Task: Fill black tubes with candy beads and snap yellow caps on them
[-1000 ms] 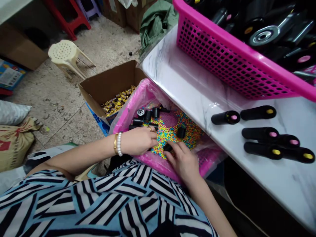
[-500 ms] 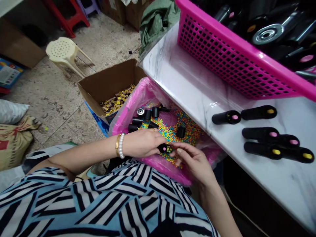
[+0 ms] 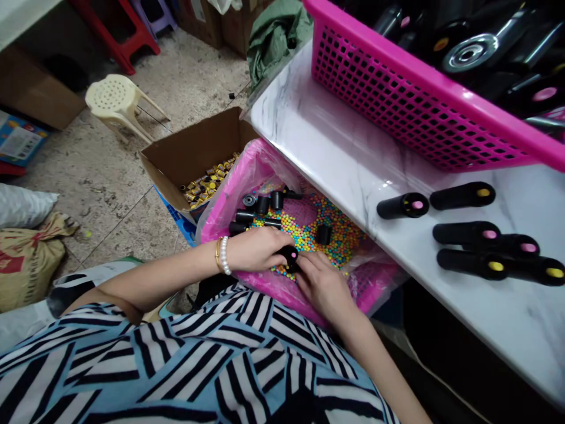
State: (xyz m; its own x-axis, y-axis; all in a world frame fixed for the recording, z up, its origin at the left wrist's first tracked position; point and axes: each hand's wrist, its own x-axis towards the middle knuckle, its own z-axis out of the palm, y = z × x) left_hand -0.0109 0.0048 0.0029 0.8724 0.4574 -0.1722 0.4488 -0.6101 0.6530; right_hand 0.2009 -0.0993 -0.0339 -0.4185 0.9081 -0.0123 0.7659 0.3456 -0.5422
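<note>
Cream stool (image 3: 112, 93); red stool (image 3: 110, 44); apparently green cloth (image 3: 273, 44).

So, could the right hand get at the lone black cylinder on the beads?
Probably yes: the lone black cylinder sits just past the right hand with nothing visible between, though that hand is at the pink-dotted piece the left hand holds.

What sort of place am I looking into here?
Probably a small workshop or home assembly spot: a pink basket full of black parts on the table, a lined tub of coloured beads, and a carton of small yellow pieces.
</note>
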